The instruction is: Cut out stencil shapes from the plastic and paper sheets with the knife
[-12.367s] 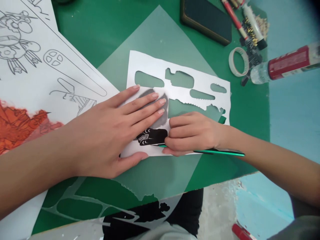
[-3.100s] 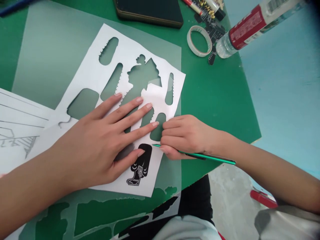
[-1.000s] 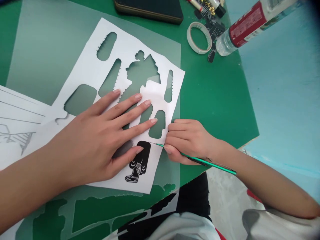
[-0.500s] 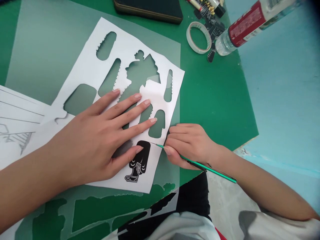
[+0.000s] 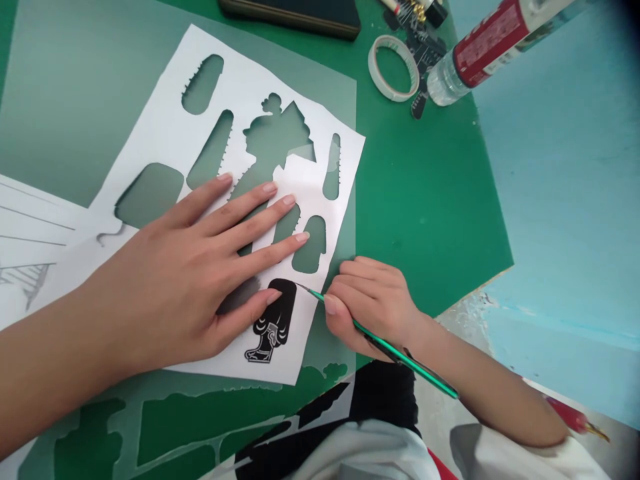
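My left hand [image 5: 205, 267] lies flat with fingers spread over a white paper sheet [image 5: 295, 180] that has several shapes cut out of it. Beside its thumb is a printed black boot-like figure [image 5: 283, 307], partly under the thumb tip. My right hand [image 5: 373, 307] is closed around a slim green-handled tool [image 5: 407, 363] with a thin pointed tip, perhaps a craft knife or fine brush. The tip meets the paper at the upper right edge of the black figure. Beneath the paper lies a translucent sheet [image 5: 65, 87].
At the back are a dark flat case [image 5: 295, 15], a roll of tape [image 5: 393, 69], dark cut pieces [image 5: 420, 50] and a bottle with a red label [image 5: 487, 43]. A drawn sheet [image 5: 30, 233] lies at left. A cut-up translucent sheet [image 5: 127, 427] hangs over the green table's [image 5: 425, 187] near edge.
My right hand has turned, so the tool's back end swings down toward me while its tip stays by the black figure's edge. The view has shifted slightly; my left hand stays on the paper.
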Tool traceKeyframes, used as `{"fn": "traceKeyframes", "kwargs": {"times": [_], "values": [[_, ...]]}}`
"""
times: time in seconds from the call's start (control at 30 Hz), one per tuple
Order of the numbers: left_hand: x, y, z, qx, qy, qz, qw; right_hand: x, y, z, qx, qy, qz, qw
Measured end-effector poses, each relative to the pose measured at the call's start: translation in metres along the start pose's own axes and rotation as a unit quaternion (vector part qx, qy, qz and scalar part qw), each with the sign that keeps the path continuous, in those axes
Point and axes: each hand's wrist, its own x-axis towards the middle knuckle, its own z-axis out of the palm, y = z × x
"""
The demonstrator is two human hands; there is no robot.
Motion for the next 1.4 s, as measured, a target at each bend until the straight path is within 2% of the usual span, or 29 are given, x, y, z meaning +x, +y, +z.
{"fn": "traceKeyframes", "kwargs": {"times": [0.13,0.27,0.37,0.53,0.73,0.93,1.4], "values": [[0.001,0.001,-0.001,-0.007,0.002,-0.005,1.000,0.000,-0.003,-0.001,-0.002,-0.001,0.004,1.000],[0.001,0.001,-0.001,-0.005,0.003,-0.005,1.000,-0.003,-0.015,0.000,-0.003,-0.015,0.051,0.999],[0.001,0.001,-0.001,-0.011,0.004,-0.006,1.000,-0.005,-0.022,0.003,-0.007,0.000,0.076,0.997],[0.002,0.002,-0.001,-0.022,0.003,-0.013,1.000,-0.008,-0.024,0.007,-0.006,0.026,0.079,0.997],[0.001,0.002,-0.002,-0.024,0.002,-0.014,1.000,-0.006,-0.029,0.005,-0.001,0.020,0.096,0.995],[0.001,0.002,-0.002,-0.025,0.004,-0.010,1.000,-0.005,-0.044,0.007,0.025,0.027,0.146,0.989],[0.001,0.002,-0.001,-0.022,-0.001,-0.011,1.000,-0.009,-0.046,0.011,-0.010,0.047,0.145,0.988]]}}
